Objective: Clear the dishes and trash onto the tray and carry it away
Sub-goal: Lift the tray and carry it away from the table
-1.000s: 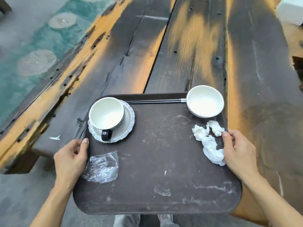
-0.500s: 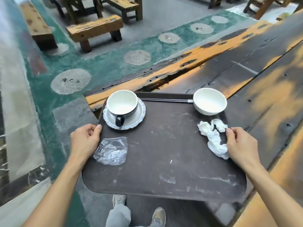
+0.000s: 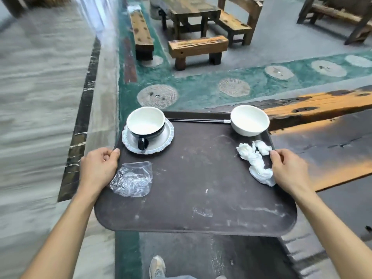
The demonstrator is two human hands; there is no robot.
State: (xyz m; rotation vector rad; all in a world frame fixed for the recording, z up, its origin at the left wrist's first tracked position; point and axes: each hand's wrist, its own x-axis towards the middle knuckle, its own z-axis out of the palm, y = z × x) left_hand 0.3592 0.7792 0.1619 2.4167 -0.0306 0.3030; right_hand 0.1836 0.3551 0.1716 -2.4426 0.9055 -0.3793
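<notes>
I hold a dark brown tray (image 3: 197, 198) in the air, clear of the table. My left hand (image 3: 98, 168) grips its left edge and my right hand (image 3: 289, 170) grips its right edge. On it stand a dark cup with a white inside (image 3: 146, 122) on a scalloped saucer (image 3: 161, 143) at the far left, and a white bowl (image 3: 249, 119) at the far right. Black chopsticks (image 3: 197, 120) lie along the far rim. A crumpled clear plastic wrapper (image 3: 131, 179) lies by my left thumb, and white crumpled tissues (image 3: 255, 160) lie by my right thumb.
The dark and orange wooden table (image 3: 322, 125) is to my right. Ahead stand wooden benches (image 3: 198, 48) and another table (image 3: 189, 9) on a green and grey floor with round stone inlays (image 3: 158, 96). A low stone ledge (image 3: 80, 121) runs on the left. My shoe (image 3: 158, 266) shows below.
The tray has swung left off the table with both hands on it, and my view has turned toward the floor and benches. The items on the tray kept their places.
</notes>
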